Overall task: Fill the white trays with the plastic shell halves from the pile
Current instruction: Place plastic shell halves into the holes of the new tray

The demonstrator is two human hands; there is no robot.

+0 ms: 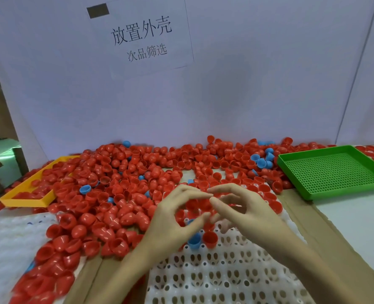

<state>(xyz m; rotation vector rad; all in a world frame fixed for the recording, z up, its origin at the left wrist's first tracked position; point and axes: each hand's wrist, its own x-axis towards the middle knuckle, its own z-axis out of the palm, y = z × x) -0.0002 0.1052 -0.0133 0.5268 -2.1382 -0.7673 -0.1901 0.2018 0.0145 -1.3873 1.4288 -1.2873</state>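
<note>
Fingertips (205, 195) of both hands were held nearly touching above the white tray (214, 279), curled loosely with nothing seen gripped between them; whether a shell half was being pinched behind the fingers could not be told. The left hand (173, 218) was raised at about 9 o'clock of the meeting point and the right hand (245, 207) at about 3 o'clock. Just below them, toward 6 o'clock, a blue shell half (194, 240) and a red shell half (210, 239) were seated open side up in adjoining sockets, while most of the near sockets were seen unfilled. The pile of shell halves (116, 189) was spread from 9 to 12 o'clock, spilling onto the far rows of the tray and into a yellow tray (23, 189) at 10 o'clock; an empty green perforated tray (335, 172) was placed at 2 o'clock. It was judged that loose halves heaped on the tray's far edge could be knocked into sockets upside down or nested in pairs by a sweeping hand, and that blue halves could be mixed in unnoticed among the red. On the white backboard, a paper sign (146, 38) at 12 o'clock was printed "放置外壳" in large characters, with "次品筛选" beneath; no brand marking could be read.
</note>
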